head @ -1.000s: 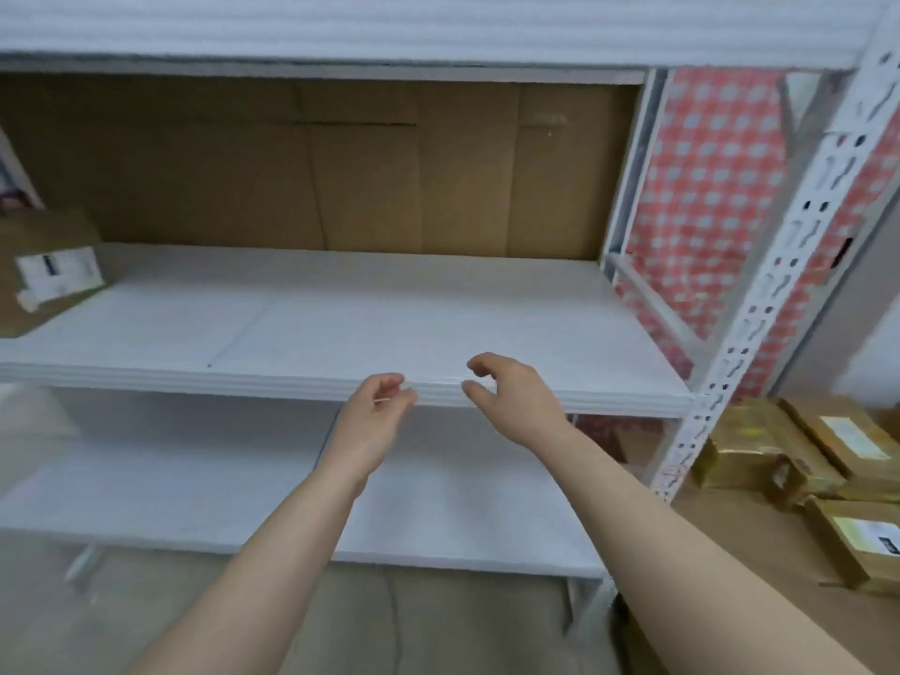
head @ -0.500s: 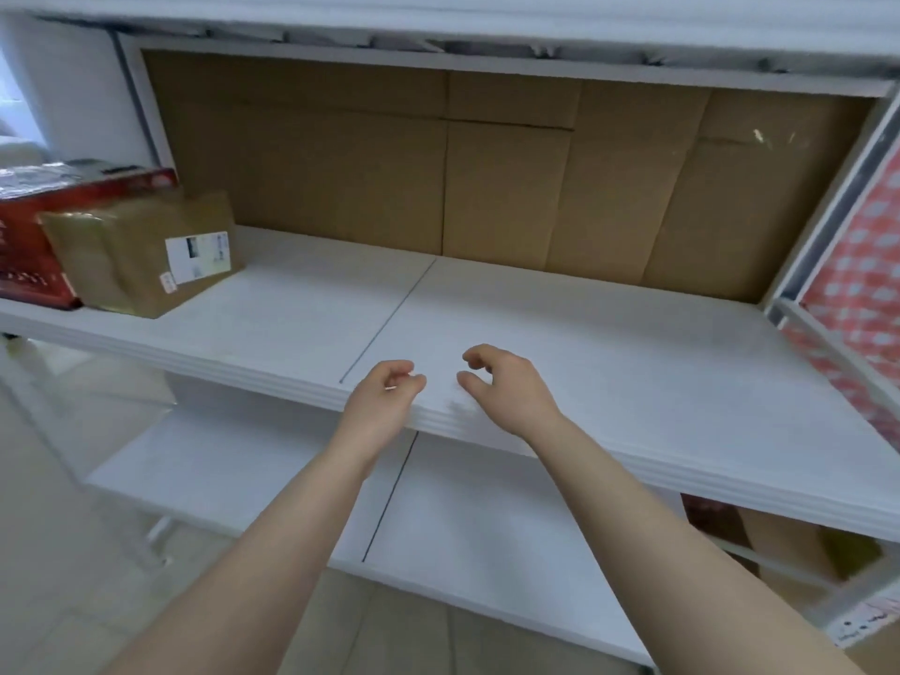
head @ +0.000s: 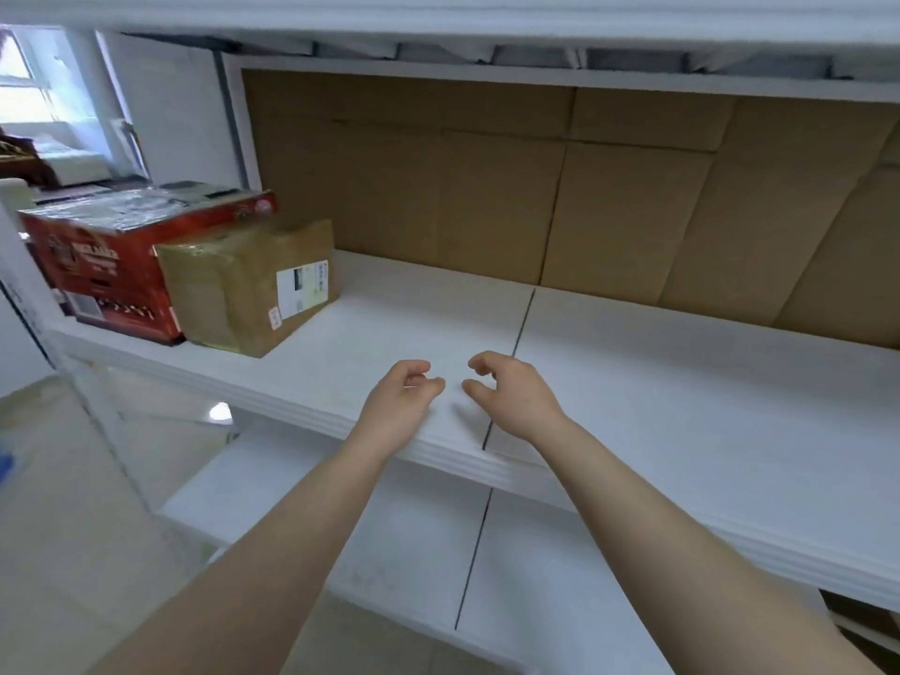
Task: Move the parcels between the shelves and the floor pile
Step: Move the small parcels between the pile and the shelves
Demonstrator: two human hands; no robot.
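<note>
A brown taped parcel (head: 248, 289) with a white label stands at the left of the middle shelf (head: 682, 382), touching a red printed box (head: 102, 265) on its left. My left hand (head: 397, 404) and my right hand (head: 514, 394) hover side by side over the shelf's front edge, well to the right of the parcel. Both hands have loosely curled fingers and hold nothing.
Flattened cardboard (head: 560, 187) lines the back of the shelf bay. A lower white shelf (head: 389, 552) runs beneath my arms. A white upright post (head: 29, 304) stands at the far left, with a window (head: 34, 80) behind it. An upper shelf edge (head: 438, 17) spans the top.
The view has swung left, away from the floor parcels at the right. The brown parcel and red box have come further into view. My hands stay close together and empty.
</note>
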